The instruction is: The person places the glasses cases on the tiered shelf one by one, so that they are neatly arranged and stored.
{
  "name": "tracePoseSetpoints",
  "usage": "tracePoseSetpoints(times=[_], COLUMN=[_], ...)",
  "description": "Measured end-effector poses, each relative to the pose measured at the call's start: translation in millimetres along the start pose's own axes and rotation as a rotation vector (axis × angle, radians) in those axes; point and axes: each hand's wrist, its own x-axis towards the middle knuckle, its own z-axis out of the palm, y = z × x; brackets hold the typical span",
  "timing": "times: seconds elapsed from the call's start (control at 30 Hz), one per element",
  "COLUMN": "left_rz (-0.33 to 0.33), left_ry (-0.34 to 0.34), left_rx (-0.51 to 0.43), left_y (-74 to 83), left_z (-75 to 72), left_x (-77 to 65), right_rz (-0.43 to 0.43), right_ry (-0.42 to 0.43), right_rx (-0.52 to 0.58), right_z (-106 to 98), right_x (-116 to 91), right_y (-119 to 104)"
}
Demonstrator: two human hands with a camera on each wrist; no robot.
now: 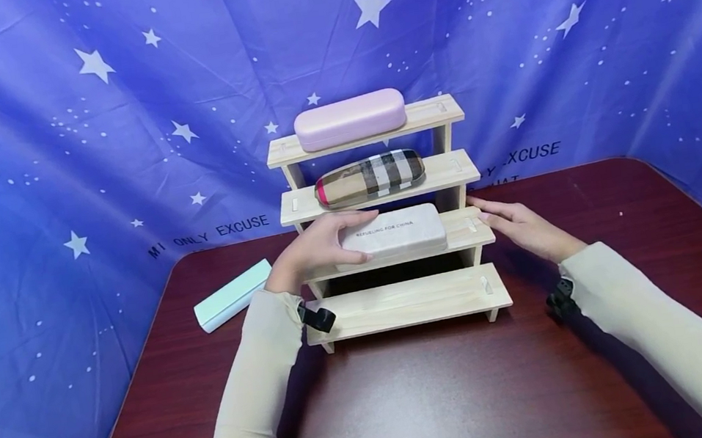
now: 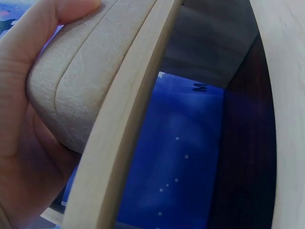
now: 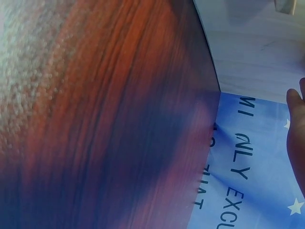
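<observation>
My left hand grips the left end of a whitish glasses case printed "REFUELING FOR CHINA". That case sits on the third step down of a pale wooden tiered shelf. In the left wrist view, thumb and fingers wrap round the end of the case, which touches the shelf board. My right hand rests its extended fingers against the right side of the shelf. Only an edge of the right hand shows in the right wrist view.
A pink glasses case lies on the top step, a plaid glasses case on the second. To the left, a mint-green case lies on the dark wooden table. A blue starred curtain hangs behind.
</observation>
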Motion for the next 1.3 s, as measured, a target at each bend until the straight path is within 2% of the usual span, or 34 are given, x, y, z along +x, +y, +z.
tracePoseSetpoints(times=[0.13,0.23,0.37,0.5,0.6,0.7,1.0,1.13,1.2,1.3], left_rz=[0.024,0.028,0.064,0.104,0.115,0.118,0.138,0.101,0.076,0.054], left_ry=[-0.014,-0.023,-0.008,0.025,0.049,0.082,0.189,0.256,0.296,0.342], left_rx=[0.022,-0.036,-0.077,-0.011,0.069,0.1,0.091,0.103,0.085,0.046], left_y=[-0.2,-1.1,-3.9,-7.9,-10.9,-13.3,-22.4,-27.5,-30.0,-25.6], left_z=[-2.7,-2.9,-2.6,-2.9,-3.4,-4.1,-9.5,-12.7,-14.2,-17.5], left_x=[-0.2,-2.2,-7.5,-16.7,-26.1,-36.5,-73.8,-94.6,-104.6,-118.5], right_rz=[-0.015,-0.019,-0.019,-0.009,0.005,0.02,0.025,0.017,0.018,0.021], right_ry=[0.009,0.013,0.017,0.015,0.011,0.0,-0.016,-0.007,-0.008,-0.008], right_rx=[0.006,0.005,0.0,-0.011,-0.021,-0.012,0.008,0.005,0.004,-0.002], right_z=[0.5,0.7,1.3,1.7,1.5,1.0,0.8,1.0,0.9,0.2], right_x=[0.4,1.2,2.7,3.3,2.7,1.7,0.4,0.3,0.5,0.7], right_y=[1.3,2.9,3.2,1.6,0.0,-1.8,-4.2,-3.3,-2.7,-3.2])
